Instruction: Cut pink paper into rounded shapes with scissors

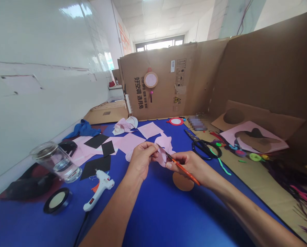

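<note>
Just left of the black scissors (203,146), the left hand (140,161) pinches a thin, wavy-edged pink paper cutout (161,157) between thumb and fingertips, above the smooth blue table cover (156,212). The right hand (192,164), also left of the scissors, grips a slim orange-handled brush (184,170) like a pen, its tip on the paper. A round brown disc (182,182) lies flat nearer than the scissors; a white plastic glue gun (98,187) and clear glass jar (56,161) sit far to their left

It was a craft workshop: a blue counter (156,212) littered with pink paper (130,142) at eleven o'clock, scissors (203,145) at two, and cardboard partitions (163,85) at twelve.
</note>
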`<control>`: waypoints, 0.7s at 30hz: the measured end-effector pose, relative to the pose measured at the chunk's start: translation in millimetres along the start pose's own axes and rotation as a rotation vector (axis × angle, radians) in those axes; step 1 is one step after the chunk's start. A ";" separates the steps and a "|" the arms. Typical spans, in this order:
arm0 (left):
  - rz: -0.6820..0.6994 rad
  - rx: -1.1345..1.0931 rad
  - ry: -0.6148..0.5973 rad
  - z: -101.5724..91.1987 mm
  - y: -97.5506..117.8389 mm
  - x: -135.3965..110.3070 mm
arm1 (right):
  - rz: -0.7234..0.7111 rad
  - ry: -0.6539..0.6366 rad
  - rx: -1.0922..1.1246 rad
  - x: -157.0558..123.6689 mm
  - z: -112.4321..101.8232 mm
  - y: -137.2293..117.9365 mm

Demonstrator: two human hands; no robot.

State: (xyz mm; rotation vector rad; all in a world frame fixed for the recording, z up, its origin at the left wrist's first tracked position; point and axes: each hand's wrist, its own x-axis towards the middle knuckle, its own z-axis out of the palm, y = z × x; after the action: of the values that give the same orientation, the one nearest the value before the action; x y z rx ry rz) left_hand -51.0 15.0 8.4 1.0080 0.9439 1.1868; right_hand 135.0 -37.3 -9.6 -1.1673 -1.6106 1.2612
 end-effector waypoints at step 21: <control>0.092 -0.054 0.102 -11.1 1.9 11.9 | -0.007 -0.010 -0.139 -2.3 -11.1 4.6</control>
State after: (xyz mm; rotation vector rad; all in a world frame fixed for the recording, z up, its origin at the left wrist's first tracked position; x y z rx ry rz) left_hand -60.5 28.2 6.4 0.9639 0.9483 1.3447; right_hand 147.1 -36.0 -11.8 -1.2401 -1.7313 1.1675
